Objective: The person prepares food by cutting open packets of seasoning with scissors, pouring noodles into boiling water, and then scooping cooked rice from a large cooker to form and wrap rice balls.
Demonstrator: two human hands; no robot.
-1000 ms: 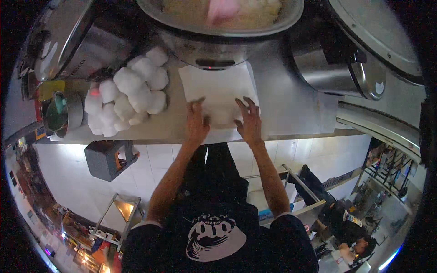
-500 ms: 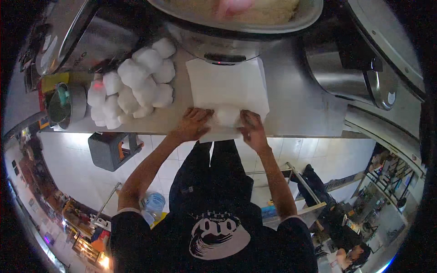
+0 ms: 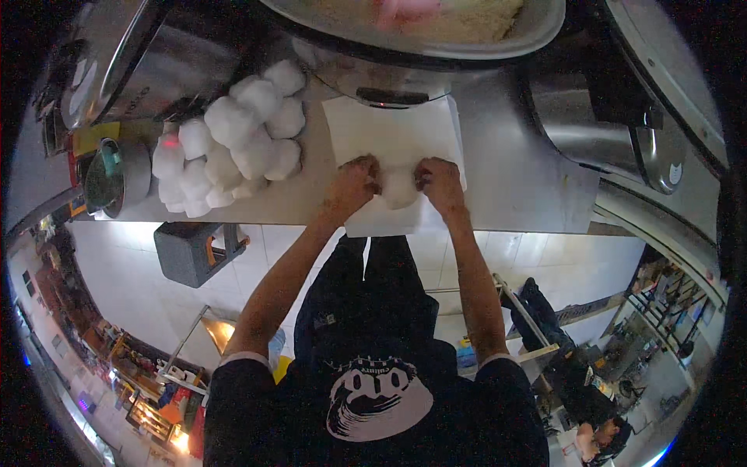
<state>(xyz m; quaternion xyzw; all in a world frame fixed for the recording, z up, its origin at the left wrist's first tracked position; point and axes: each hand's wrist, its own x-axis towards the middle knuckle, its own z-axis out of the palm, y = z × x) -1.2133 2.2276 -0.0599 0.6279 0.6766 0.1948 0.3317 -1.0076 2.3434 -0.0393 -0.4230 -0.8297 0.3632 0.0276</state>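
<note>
Cupping the ball (image 3: 401,189) on the sheet (image 3: 393,136), our left hand (image 3: 352,185) and right hand (image 3: 440,183) close around it. Squeezing unevenly could split it.

Partly covered by left hand (image 3: 352,185) and right hand (image 3: 440,183): white lump (image 3: 401,189) between them, sides hidden under curled fingers. White paper sheet (image 3: 393,136) beneath, near edge masked by wrists. Beyond hands, large metal bowl (image 3: 498,35) cut off by top edge; pink item (image 3: 405,9) inside blurred, kind indeterminable. Left of hands, wrapped white bundles (image 3: 229,144), contents not discernible.
</note>
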